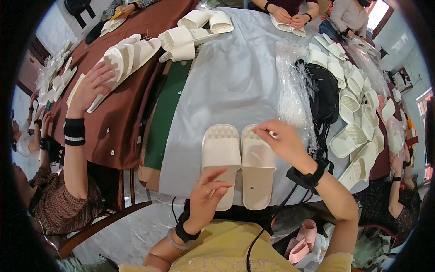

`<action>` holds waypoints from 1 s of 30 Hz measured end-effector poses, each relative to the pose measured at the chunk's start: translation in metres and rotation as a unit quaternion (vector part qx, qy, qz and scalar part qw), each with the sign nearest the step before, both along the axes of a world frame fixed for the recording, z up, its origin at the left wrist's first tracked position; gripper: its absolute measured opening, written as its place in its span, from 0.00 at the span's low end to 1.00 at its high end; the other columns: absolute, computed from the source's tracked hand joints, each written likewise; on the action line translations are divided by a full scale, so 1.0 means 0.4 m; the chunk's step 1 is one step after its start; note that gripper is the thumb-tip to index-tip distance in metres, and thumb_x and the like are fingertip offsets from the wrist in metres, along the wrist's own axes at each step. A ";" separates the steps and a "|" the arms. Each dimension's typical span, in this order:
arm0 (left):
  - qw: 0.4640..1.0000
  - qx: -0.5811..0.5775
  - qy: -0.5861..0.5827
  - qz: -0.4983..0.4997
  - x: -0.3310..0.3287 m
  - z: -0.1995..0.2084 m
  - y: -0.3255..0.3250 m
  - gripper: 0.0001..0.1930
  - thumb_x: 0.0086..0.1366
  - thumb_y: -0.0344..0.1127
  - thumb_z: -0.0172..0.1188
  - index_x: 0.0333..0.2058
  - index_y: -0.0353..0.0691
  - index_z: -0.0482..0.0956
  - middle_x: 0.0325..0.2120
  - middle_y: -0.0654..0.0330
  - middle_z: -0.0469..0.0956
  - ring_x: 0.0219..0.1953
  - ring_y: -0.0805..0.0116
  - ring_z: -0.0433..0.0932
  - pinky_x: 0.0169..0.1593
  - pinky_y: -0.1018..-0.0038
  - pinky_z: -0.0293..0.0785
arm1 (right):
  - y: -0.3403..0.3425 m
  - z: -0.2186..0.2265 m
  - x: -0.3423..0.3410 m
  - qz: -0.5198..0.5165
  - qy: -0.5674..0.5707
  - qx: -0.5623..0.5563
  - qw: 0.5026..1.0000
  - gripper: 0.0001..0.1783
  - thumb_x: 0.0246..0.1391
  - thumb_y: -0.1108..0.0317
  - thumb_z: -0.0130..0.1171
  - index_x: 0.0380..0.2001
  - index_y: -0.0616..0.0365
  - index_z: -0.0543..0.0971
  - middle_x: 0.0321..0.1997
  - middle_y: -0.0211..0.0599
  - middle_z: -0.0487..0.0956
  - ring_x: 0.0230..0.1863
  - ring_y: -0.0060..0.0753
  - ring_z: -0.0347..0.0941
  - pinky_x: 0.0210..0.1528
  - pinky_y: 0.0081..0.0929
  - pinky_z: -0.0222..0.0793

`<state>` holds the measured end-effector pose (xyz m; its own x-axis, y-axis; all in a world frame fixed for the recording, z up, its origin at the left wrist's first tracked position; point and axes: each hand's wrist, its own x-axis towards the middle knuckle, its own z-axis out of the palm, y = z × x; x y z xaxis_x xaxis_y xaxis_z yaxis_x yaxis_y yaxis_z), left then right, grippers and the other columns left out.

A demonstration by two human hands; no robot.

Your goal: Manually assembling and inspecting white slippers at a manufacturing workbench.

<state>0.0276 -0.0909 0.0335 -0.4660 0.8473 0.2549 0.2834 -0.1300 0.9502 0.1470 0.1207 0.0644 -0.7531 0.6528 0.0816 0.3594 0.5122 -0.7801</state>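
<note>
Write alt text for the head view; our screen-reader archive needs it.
A person's left hand and right hand rest on a pair of cream slippers on a grey-covered table. More slippers and clear bags lie around; other people work nearby.

Soft daylight, fisheye-bent edges, dark vignette.

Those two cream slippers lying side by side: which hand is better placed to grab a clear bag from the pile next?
Probably the right hand. It hovers over the right slipper, just beside the pile of clear bags. The left hand rests on the left slipper, farther from the pile.
</note>
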 end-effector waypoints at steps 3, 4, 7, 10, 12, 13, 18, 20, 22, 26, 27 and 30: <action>0.838 -0.126 -0.528 -0.055 0.010 -0.013 -0.013 0.13 0.65 0.35 0.50 0.46 0.36 0.73 0.34 0.60 0.75 0.39 0.66 0.76 0.40 0.78 0.69 | -0.005 -0.055 -0.055 0.071 0.045 0.015 0.996 0.11 0.51 0.66 0.53 0.37 0.58 0.77 0.31 0.41 0.77 0.31 0.37 0.73 0.34 0.28 0.67; 0.823 -0.171 -0.539 -0.056 0.005 -0.028 -0.012 0.17 0.66 0.39 0.49 0.48 0.35 0.67 0.34 0.63 0.75 0.37 0.70 0.76 0.36 0.80 0.68 | -0.007 -0.069 -0.071 0.073 0.046 0.017 0.996 0.11 0.51 0.66 0.53 0.37 0.58 0.77 0.31 0.41 0.77 0.31 0.37 0.73 0.34 0.28 0.67; 0.789 -0.227 -0.570 -0.042 -0.011 -0.058 -0.004 0.16 0.64 0.42 0.52 0.45 0.38 0.68 0.33 0.64 0.75 0.35 0.74 0.76 0.32 0.82 0.66 | -0.011 -0.093 -0.111 0.117 0.002 -0.086 0.989 0.11 0.51 0.66 0.53 0.34 0.60 0.77 0.29 0.41 0.77 0.31 0.38 0.73 0.35 0.30 0.67; 0.792 -0.250 -0.556 -0.017 -0.039 -0.049 0.023 0.13 0.63 0.42 0.53 0.42 0.41 0.69 0.32 0.66 0.75 0.32 0.76 0.76 0.30 0.83 0.64 | -0.007 -0.101 -0.136 0.144 -0.052 -0.096 0.984 0.11 0.51 0.64 0.52 0.32 0.60 0.77 0.30 0.42 0.78 0.31 0.38 0.74 0.35 0.30 0.67; 0.791 -0.256 -0.555 0.001 -0.054 -0.058 0.036 0.11 0.63 0.40 0.52 0.40 0.41 0.69 0.31 0.67 0.75 0.30 0.76 0.76 0.28 0.83 0.63 | -0.007 -0.108 -0.140 0.084 -0.059 -0.131 0.986 0.11 0.51 0.63 0.51 0.32 0.59 0.76 0.30 0.41 0.78 0.31 0.37 0.73 0.36 0.29 0.67; 0.789 -0.267 -0.553 0.016 -0.062 -0.059 0.039 0.09 0.63 0.38 0.51 0.39 0.40 0.70 0.31 0.67 0.74 0.29 0.75 0.76 0.26 0.83 0.62 | -0.009 -0.107 -0.141 0.091 -0.058 -0.126 0.986 0.11 0.51 0.63 0.51 0.32 0.59 0.76 0.30 0.41 0.78 0.31 0.37 0.73 0.36 0.29 0.67; 0.800 -0.282 -0.528 0.044 -0.050 -0.074 0.057 0.04 0.60 0.29 0.49 0.33 0.38 0.69 0.21 0.63 0.71 0.18 0.77 0.67 0.17 0.82 0.57 | -0.017 -0.065 -0.161 0.153 -0.170 -0.171 0.958 0.13 0.53 0.59 0.49 0.35 0.56 0.76 0.32 0.37 0.78 0.34 0.35 0.73 0.38 0.27 0.67; 0.801 -0.269 -0.533 0.029 -0.039 -0.061 0.078 0.04 0.61 0.28 0.46 0.31 0.36 0.69 0.16 0.65 0.64 0.14 0.78 0.58 0.15 0.82 0.51 | 0.013 -0.135 -0.151 0.164 -0.160 -0.183 0.956 0.14 0.53 0.58 0.48 0.36 0.56 0.76 0.34 0.37 0.78 0.36 0.33 0.73 0.40 0.27 0.66; 0.805 -0.270 -0.528 -0.002 -0.054 -0.090 0.070 0.04 0.61 0.29 0.46 0.30 0.37 0.69 0.16 0.65 0.64 0.14 0.79 0.58 0.15 0.82 0.51 | 0.022 -0.146 -0.155 0.181 -0.147 -0.196 0.952 0.15 0.54 0.58 0.47 0.37 0.55 0.76 0.36 0.37 0.78 0.38 0.32 0.72 0.42 0.26 0.65; 0.807 -0.265 -0.527 -0.036 -0.054 -0.088 0.072 0.04 0.62 0.31 0.46 0.29 0.39 0.66 0.16 0.66 0.63 0.14 0.80 0.56 0.16 0.83 0.50 | 0.017 -0.120 -0.167 0.193 -0.196 -0.262 0.925 0.17 0.56 0.56 0.46 0.40 0.56 0.75 0.38 0.33 0.76 0.40 0.26 0.69 0.44 0.22 0.62; 0.797 -0.273 -0.538 -0.025 -0.053 -0.075 0.073 0.04 0.62 0.31 0.46 0.29 0.40 0.66 0.16 0.66 0.62 0.15 0.80 0.56 0.17 0.83 0.50 | 0.015 -0.119 -0.166 0.190 -0.200 -0.313 0.909 0.16 0.58 0.57 0.46 0.41 0.56 0.74 0.38 0.27 0.74 0.39 0.22 0.66 0.42 0.19 0.62; 0.799 -0.281 -0.530 -0.043 -0.054 -0.081 0.083 0.03 0.63 0.31 0.45 0.30 0.40 0.65 0.16 0.67 0.62 0.16 0.80 0.57 0.18 0.82 0.51 | 0.025 -0.178 -0.157 0.178 -0.172 -0.317 0.915 0.18 0.58 0.56 0.46 0.43 0.56 0.74 0.38 0.27 0.74 0.38 0.22 0.66 0.41 0.20 0.63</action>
<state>0.0058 -0.0576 0.0010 -0.1011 0.7294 -0.6766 -0.7067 0.4260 0.5648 0.0842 0.1306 -0.0070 -0.8369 0.1947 -0.5116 0.5388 0.1274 -0.8328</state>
